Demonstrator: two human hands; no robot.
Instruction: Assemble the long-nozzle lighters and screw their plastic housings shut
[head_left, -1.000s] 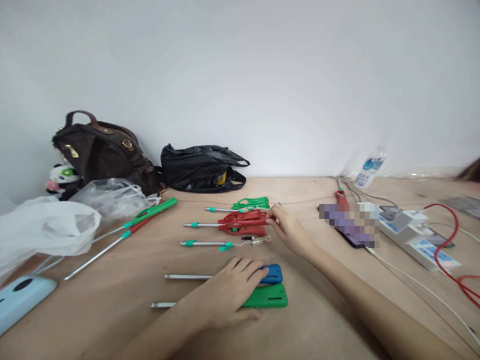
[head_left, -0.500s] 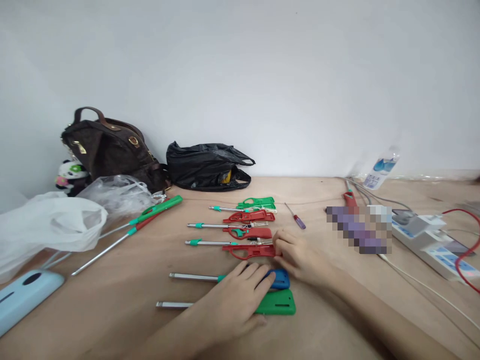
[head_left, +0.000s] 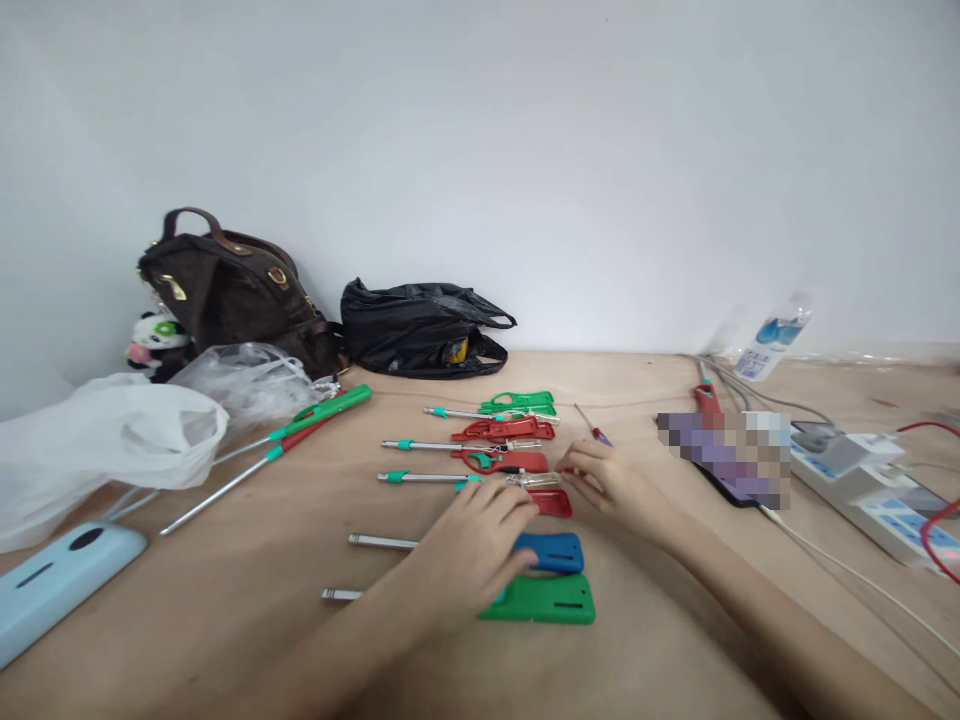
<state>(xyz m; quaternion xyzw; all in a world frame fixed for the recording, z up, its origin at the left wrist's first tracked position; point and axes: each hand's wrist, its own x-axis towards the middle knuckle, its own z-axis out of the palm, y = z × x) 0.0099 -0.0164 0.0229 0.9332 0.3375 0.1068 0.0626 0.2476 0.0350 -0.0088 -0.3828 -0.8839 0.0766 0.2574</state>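
Observation:
Opened gas lighters lie in a row, their metal tubes pointing left. My left hand (head_left: pixel 484 540) is palm down with its fingers apart, reaching over the nearest red casing half (head_left: pixel 553 502) and covering much of it. Under its wrist and thumb side lie a blue lighter (head_left: pixel 555 552) and a green lighter (head_left: pixel 547 598), both partly hidden. My right hand (head_left: pixel 611 485) hovers at the row's right end, fingers bent and thumb apart, beside a clear fuel tube (head_left: pixel 541 480). Nothing shows between its fingers. Behind it lies a small purple screwdriver (head_left: pixel 601 436), partly covered.
At left are a white plastic bag (head_left: pixel 112 430), a light blue device (head_left: pixel 75 585) and two long lighters (head_left: pixel 255 470). A brown backpack (head_left: pixel 232 290) and a black bag (head_left: pixel 420 330) stand behind. On the right are a phone (head_left: pixel 727 465), a power strip (head_left: pixel 862 500), cables and a tilted bottle (head_left: pixel 772 340).
My left hand has shifted forward from the blue lighter onto the red casing half. My right hand has drawn off that casing's end, moving slightly right and up.

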